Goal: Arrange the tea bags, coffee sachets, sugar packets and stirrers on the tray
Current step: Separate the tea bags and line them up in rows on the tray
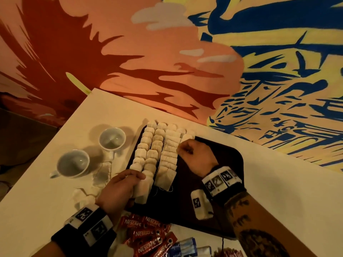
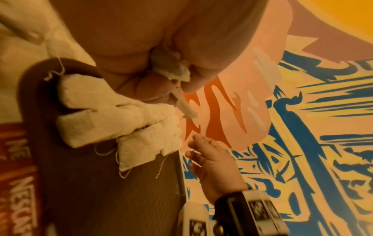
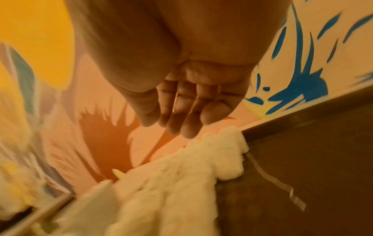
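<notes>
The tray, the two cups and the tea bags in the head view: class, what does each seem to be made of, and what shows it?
The dark brown rounded tray looks like matt plastic: dull, moulded rim. The two white cups look like glazed ceramic, with soft glints inside. The pale tea bags look like thin filter paper, creased, with strings.

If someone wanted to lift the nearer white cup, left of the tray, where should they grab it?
Probably by the handle of the nearer cup. It sticks out at the cup's lower left, toward the table's open near side, so come from there; the second cup stands close behind.
</notes>
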A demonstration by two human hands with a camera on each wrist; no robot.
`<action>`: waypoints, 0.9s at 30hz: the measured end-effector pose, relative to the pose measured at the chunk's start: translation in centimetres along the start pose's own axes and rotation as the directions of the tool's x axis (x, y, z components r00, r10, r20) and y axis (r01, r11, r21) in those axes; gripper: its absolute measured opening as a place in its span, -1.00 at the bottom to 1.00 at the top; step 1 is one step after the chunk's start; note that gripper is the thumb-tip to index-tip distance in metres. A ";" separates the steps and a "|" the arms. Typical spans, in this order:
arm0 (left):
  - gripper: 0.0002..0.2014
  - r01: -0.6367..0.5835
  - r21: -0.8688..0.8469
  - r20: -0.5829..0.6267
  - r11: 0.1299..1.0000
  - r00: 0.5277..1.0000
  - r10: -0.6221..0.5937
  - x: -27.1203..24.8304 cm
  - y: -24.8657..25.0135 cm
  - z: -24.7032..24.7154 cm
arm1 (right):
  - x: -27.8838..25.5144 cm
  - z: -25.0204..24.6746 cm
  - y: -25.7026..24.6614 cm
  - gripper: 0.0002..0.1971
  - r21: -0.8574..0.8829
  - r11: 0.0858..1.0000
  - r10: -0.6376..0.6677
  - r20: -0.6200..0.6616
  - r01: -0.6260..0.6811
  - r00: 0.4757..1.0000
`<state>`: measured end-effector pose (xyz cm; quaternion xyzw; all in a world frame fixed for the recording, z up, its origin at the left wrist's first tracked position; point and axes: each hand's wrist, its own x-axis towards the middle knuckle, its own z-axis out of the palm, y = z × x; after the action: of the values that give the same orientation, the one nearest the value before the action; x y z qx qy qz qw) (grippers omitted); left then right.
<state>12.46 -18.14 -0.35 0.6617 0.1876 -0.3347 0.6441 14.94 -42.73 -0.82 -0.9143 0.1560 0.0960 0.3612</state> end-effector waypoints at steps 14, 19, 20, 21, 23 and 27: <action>-0.71 -0.044 -0.252 0.072 0.967 0.995 0.064 -2.6 0.1 5.4 | -12.3 4.1 -1.8 -0.89 0.602 0.798 0.106 -0.109 -0.019 0.988; -0.77 -0.096 -0.118 0.184 0.988 0.976 0.116 -3.6 -0.3 5.4 | -12.8 1.6 -1.0 -0.86 0.596 0.803 0.096 -0.097 -0.020 0.991; -0.80 -0.101 -0.104 0.196 0.989 0.973 0.120 -3.6 -0.5 5.4 | -12.9 1.3 -1.0 -0.85 0.583 0.812 0.098 -0.094 -0.025 0.991; -0.83 -0.101 -0.103 0.207 0.990 0.971 0.120 -3.5 -0.7 5.5 | -12.9 1.0 -0.9 -0.85 0.575 0.818 0.104 -0.095 -0.030 0.990; -0.88 -0.082 -0.103 0.223 0.991 0.969 0.103 -3.6 -0.8 5.7 | -13.0 0.7 -0.8 -0.85 0.570 0.821 0.114 -0.102 -0.035 0.988; -0.67 -0.214 0.001 0.201 0.977 0.957 0.210 -3.3 -1.3 5.9 | -12.9 0.6 -0.8 -0.88 0.570 0.821 0.102 -0.097 -0.029 0.990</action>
<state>8.05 -23.18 1.23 0.6483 0.0463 -0.3306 0.6843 3.11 -39.00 3.01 -0.7638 0.2308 0.0010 0.6027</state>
